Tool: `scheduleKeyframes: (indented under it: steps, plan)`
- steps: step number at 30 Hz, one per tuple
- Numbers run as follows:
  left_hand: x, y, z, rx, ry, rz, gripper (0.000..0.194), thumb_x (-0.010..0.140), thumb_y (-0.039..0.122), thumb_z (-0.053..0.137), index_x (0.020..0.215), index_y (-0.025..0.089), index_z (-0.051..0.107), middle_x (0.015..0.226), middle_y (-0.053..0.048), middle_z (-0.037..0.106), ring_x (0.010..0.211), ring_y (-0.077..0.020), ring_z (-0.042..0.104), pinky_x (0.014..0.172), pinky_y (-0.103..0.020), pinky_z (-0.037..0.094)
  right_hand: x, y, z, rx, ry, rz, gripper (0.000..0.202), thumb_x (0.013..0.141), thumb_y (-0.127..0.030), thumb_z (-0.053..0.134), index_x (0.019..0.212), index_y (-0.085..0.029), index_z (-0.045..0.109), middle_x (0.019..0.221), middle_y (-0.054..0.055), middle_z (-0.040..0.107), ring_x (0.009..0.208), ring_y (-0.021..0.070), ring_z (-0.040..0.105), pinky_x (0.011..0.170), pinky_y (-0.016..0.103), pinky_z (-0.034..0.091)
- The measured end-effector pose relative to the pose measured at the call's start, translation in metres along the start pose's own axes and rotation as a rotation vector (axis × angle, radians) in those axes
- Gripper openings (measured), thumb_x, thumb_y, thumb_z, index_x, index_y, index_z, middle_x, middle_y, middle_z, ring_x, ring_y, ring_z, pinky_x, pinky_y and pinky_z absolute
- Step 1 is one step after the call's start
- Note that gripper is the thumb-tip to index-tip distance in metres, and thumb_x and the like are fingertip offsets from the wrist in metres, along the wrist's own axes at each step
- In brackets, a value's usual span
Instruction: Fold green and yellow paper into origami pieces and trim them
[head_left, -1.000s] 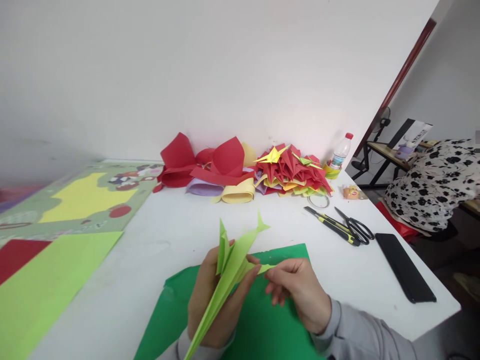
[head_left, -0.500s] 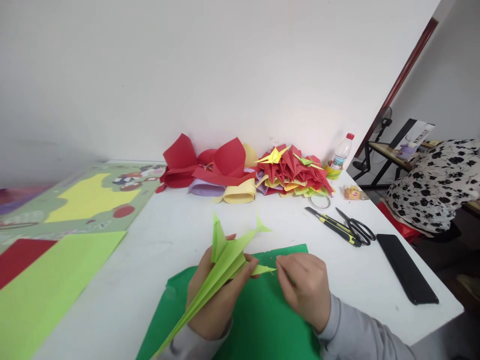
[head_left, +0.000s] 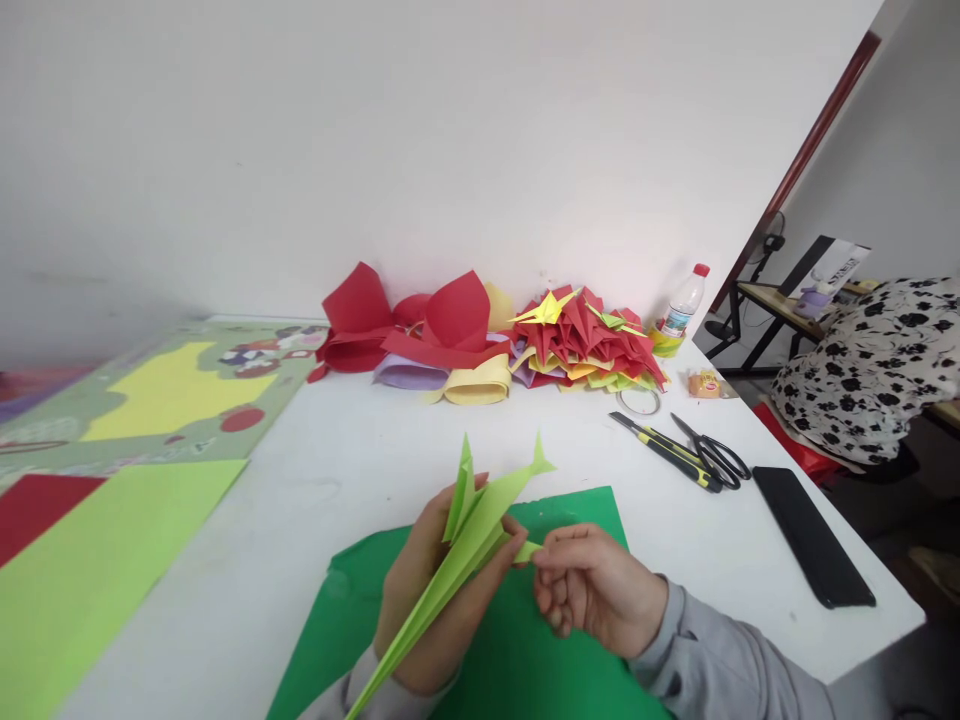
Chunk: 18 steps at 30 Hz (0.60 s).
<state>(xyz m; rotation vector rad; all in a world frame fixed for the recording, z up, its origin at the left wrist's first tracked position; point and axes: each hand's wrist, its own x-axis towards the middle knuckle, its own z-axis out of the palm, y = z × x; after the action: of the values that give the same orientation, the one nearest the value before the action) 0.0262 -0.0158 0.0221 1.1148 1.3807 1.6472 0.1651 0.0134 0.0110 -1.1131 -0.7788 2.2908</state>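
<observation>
A light-green folded paper figure (head_left: 457, 570) with several long points lies across my left hand (head_left: 427, 600), whose fingers and thumb close round its middle. One narrow strip of it runs down toward my left sleeve, while other points stick up and away from me. My right hand (head_left: 596, 585) pinches the tip of the point on the right between thumb and forefinger, its other fingers curled. Beneath both hands lies a dark-green sheet (head_left: 555, 660) on the white table.
Red, purple and yellow paper shapes (head_left: 442, 330) and piled red origami (head_left: 585, 340) line the wall. On the right are a bottle (head_left: 682, 305), a tape roll (head_left: 640, 402), a cutter knife (head_left: 667, 452), scissors (head_left: 712, 450) and a black phone-like slab (head_left: 814, 535). Light-green paper (head_left: 112, 560) lies left.
My left hand has shifted slightly right and tipped the paper figure more upright. My right hand has turned and moved in closer, now covering the tip of the right-hand point.
</observation>
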Motion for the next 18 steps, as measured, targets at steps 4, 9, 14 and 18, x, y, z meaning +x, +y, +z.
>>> scheduleKeyframes:
  steps: [4, 9, 14, 18]
  plan:
    - [0.001, 0.006, -0.001, 0.049, -0.004, 0.031, 0.040, 0.069, 0.029, 0.070, 0.106, 0.023, 0.054, 0.068, 0.004, 0.065, 0.061, -0.0175, 0.063, 0.060, -0.028, 0.055, -0.001, -0.002, -0.002, 0.020, 0.009, 0.023, 0.028, 0.062, -0.039, 0.067, 0.056, -0.013, 0.057, 0.048, -0.001, 0.059, 0.035, 0.0068, 0.049, 0.034, 0.017, 0.033]
    - [0.005, -0.006, -0.008, 0.157, -0.033, 0.235, 0.034, 0.074, 0.025, 0.066, 0.106, 0.024, 0.054, 0.074, 0.002, 0.066, 0.064, -0.0170, 0.064, 0.060, -0.027, 0.055, -0.003, -0.002, 0.000, -0.035, 0.157, -0.114, 0.027, 0.060, -0.034, 0.074, 0.058, -0.012, 0.060, 0.052, 0.001, 0.061, 0.035, 0.0051, 0.047, 0.034, 0.017, 0.031]
    - [0.009, -0.020, -0.013, 0.275, -0.069, 0.536, 0.029, 0.074, 0.021, 0.067, 0.101, 0.024, 0.059, 0.083, -0.001, 0.066, 0.072, -0.0185, 0.066, 0.063, -0.028, 0.055, -0.002, 0.005, 0.006, -0.194, 0.329, -0.269, 0.027, 0.061, -0.037, 0.072, 0.058, -0.013, 0.061, 0.057, 0.003, 0.064, 0.037, 0.0059, 0.046, 0.036, 0.019, 0.031]
    - [0.001, -0.007, -0.006, 0.189, 0.030, 0.275, 0.032, 0.074, 0.024, 0.068, 0.103, 0.023, 0.056, 0.075, 0.001, 0.066, 0.065, -0.0176, 0.065, 0.060, -0.028, 0.056, -0.002, 0.013, 0.007, -0.531, 0.510, -0.589, 0.024, 0.069, -0.035, 0.066, 0.058, -0.015, 0.062, 0.050, -0.001, 0.058, 0.043, 0.0084, 0.048, 0.043, 0.022, 0.034]
